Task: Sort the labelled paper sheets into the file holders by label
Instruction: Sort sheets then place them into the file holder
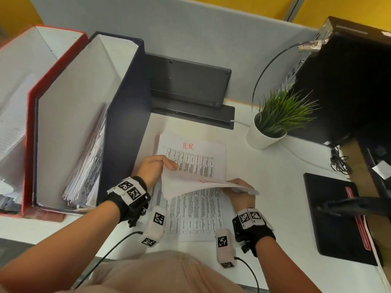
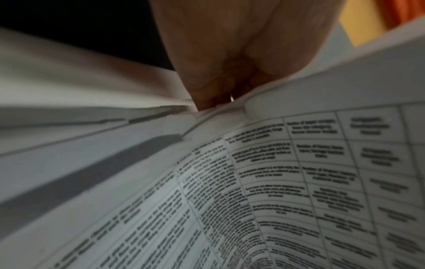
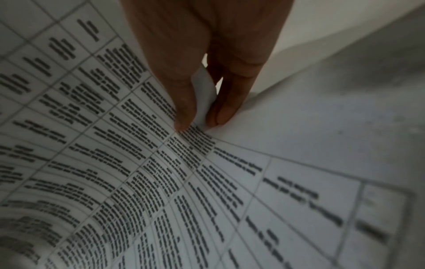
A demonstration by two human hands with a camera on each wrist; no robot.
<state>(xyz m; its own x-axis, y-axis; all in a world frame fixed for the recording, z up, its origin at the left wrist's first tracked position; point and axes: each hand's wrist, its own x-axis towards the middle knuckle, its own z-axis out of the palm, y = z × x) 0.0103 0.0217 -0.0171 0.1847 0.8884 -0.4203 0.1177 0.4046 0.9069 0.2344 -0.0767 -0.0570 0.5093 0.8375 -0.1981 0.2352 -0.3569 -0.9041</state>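
A stack of printed table sheets (image 1: 196, 216) lies on the white desk (image 1: 275, 187); the exposed sheet carries a red "HR" label (image 1: 188, 146). The top sheet (image 1: 190, 186) is lifted and curved above the stack, with red writing partly visible on it. My left hand (image 1: 169, 166) pinches its left edge, seen close up as the left hand (image 2: 214, 102) against the paper. My right hand (image 1: 237, 186) pinches the right edge; in the right wrist view the right hand (image 3: 200, 123) has the sheet's edge (image 3: 204, 91) between thumb and finger. A dark blue file holder (image 1: 127, 102) holding papers (image 1: 88, 166) and a red file holder (image 1: 28, 123) stand at the left.
A potted plant (image 1: 273, 123) stands right of the stack. A black computer tower (image 1: 349, 81) fills the far right, with cables beside it. A black device (image 1: 186, 81) leans on the grey partition behind the sheets. A black notebook (image 1: 334, 212) with a red pen lies at the right.
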